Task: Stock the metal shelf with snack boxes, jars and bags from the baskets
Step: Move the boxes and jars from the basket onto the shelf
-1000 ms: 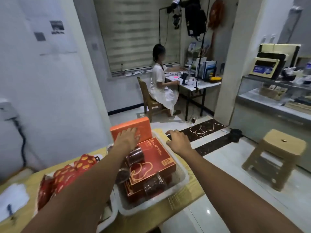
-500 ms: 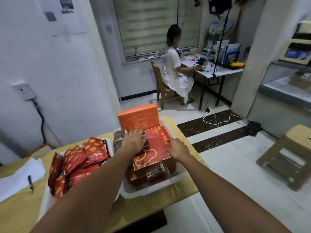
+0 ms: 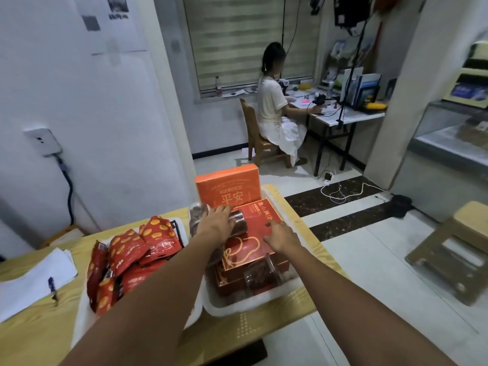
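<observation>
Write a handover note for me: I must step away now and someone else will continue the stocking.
Left hand lies over a jar atop the red box; grip unclear.
Right hand: fingers flat on the red box.
Boxes and jars sit in the right basket, orange box upright at its back; red bags in the left basket.
Done: nothing lifted yet. Left: all stocking; shelf not in view.
</observation>
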